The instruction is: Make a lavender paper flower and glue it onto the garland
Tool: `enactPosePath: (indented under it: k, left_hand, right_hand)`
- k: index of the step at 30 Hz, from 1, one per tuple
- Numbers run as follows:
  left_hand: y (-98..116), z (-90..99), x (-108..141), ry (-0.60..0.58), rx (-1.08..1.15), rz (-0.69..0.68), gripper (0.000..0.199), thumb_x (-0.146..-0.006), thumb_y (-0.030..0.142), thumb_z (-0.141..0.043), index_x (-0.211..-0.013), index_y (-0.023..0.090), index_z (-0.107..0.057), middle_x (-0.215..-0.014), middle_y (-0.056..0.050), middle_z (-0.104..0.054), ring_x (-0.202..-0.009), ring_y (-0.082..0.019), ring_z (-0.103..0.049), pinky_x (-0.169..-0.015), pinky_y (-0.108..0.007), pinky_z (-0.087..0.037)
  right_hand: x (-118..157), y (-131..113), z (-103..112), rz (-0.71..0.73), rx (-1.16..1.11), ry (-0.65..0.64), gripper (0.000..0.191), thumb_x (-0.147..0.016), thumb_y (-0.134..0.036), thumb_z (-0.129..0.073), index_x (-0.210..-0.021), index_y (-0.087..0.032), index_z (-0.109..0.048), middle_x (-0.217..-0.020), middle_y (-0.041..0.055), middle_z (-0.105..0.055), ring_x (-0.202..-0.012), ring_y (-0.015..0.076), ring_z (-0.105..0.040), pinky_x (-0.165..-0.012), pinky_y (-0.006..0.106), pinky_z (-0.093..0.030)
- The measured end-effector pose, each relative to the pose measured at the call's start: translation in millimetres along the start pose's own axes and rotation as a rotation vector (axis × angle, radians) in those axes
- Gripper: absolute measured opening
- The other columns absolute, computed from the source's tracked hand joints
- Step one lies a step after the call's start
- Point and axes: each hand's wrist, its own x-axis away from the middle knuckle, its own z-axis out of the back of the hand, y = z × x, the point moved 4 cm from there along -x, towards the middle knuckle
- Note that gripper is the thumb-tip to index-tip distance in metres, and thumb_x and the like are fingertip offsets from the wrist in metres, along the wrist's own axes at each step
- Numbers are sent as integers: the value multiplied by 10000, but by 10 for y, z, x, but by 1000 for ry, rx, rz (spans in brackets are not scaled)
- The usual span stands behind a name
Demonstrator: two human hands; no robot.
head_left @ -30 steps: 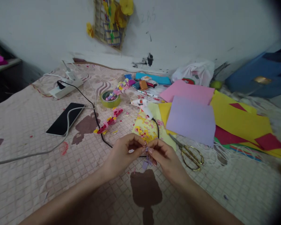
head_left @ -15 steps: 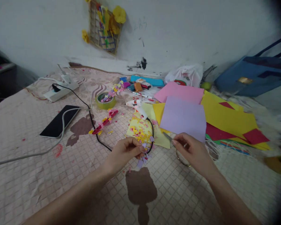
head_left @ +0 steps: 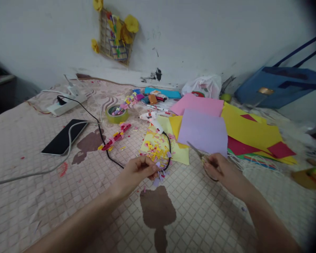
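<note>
My left hand (head_left: pixel 139 170) has its fingertips pinched on a small purple paper piece (head_left: pixel 158 164). Just beyond it, yellow, pink and purple paper scraps (head_left: pixel 156 151) lie scattered over a pale yellow sheet (head_left: pixel 183 154). My right hand (head_left: pixel 223 172) grips a pair of scissors (head_left: pixel 195 149) by the handles, the blades pointing away to the upper left. A purple paper sheet (head_left: pixel 202 128) lies behind the blades. A white hot glue gun (head_left: pixel 156 124) rests behind the scraps, its black cord (head_left: pixel 170 149) curving down near my left fingertips.
To the left lie a red decorated strip (head_left: pixel 116 137), a roll of tape (head_left: pixel 117 114), a tablet-like black device (head_left: pixel 65 137) and a power strip (head_left: pixel 67 105). Yellow sheets (head_left: pixel 250 123), white string (head_left: pixel 242 161) and a blue bag (head_left: pixel 279 86) are on the right.
My right hand has moved slightly right with the scissors, turning so that more of the blades shows. My left hand keeps its pinch near the scraps. The view has shifted a little.
</note>
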Motion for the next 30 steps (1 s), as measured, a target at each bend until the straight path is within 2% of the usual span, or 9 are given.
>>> enactPosePath:
  k: [2, 5, 7, 10, 12, 19, 24, 27, 30]
  left_hand:
    - [4, -8, 20, -7, -1, -14, 182, -737, 288, -631, -694, 132, -548, -615, 5, -587, -563, -77, -509, -558, -206, -410]
    - [-6, -26, 52, -49, -3, -35, 190, -744, 303, -624, -706, 130, -556, -630, 0, -587, -570, -79, -514, -567, -211, -416]
    - [-18, -36, 75, -76, -1, -42, 192, -749, 308, -619, -719, 129, -558, -644, -7, -593, -583, -84, -522, -575, -215, -418]
    - [-25, -54, 111, -96, -33, -53, 205, -747, 325, -616, -734, 129, -556, -649, -15, -597, -590, -96, -533, -574, -226, -422]
    - [-20, -75, 134, -103, -77, -68, 212, -749, 334, -610, -739, 129, -558, -646, -17, -594, -585, -99, -531, -567, -229, -419]
    - [-43, -144, 161, -87, -161, -95, 167, -739, 283, -615, -720, 127, -558, -641, -9, -579, -574, -84, -499, -530, -201, -370]
    - [-69, -134, 158, -101, -144, -52, 182, -734, 299, -621, -716, 135, -544, -614, 4, -579, -542, -78, -496, -532, -204, -375]
    - [-67, -122, 161, -108, -76, -30, 204, -745, 317, -611, -704, 133, -535, -602, -5, -589, -529, -80, -501, -539, -214, -389]
    - [-42, -101, 162, -48, 41, -61, 212, -747, 329, -612, -712, 134, -537, -629, -9, -595, -572, -92, -523, -579, -230, -415]
  right_hand:
    - [29, -108, 1, -8, -261, -13, 226, -842, -410, -453, -936, -204, -452, -800, 62, -590, -712, 193, -557, -603, 303, -441]
    - [57, -472, -147, 11, -625, -128, 277, -795, -425, -540, -943, -197, -490, -722, 16, -523, -623, 150, -504, -535, 261, -422]
    - [64, -739, -306, -9, -738, -192, 280, -725, -392, -639, -893, -194, -533, -660, -23, -476, -571, 120, -457, -513, 237, -392]
    - [67, -1041, -524, 1, -845, -249, 223, -762, -389, -608, -829, -179, -575, -676, -10, -517, -609, 121, -465, -553, 241, -379]
    - [75, -1151, -615, 42, -898, -284, 214, -772, -384, -601, -789, -171, -594, -693, -1, -543, -647, 128, -480, -593, 248, -381]
    - [148, -1188, -674, 13, -888, -267, 180, -779, -339, -594, -724, -170, -561, -627, -35, -470, -566, 102, -391, -529, 232, -307]
    - [191, -1262, -666, 42, -857, -287, 226, -789, -370, -565, -697, -167, -526, -592, -40, -430, -541, 102, -361, -505, 231, -285]
    - [243, -1264, -651, 57, -863, -274, 270, -843, -419, -485, -726, -176, -507, -604, -34, -418, -554, 110, -371, -510, 233, -300]
    - [337, -1247, -630, 91, -839, -247, 316, -887, -468, -376, -818, -187, -505, -664, -13, -433, -610, 130, -401, -535, 245, -319]
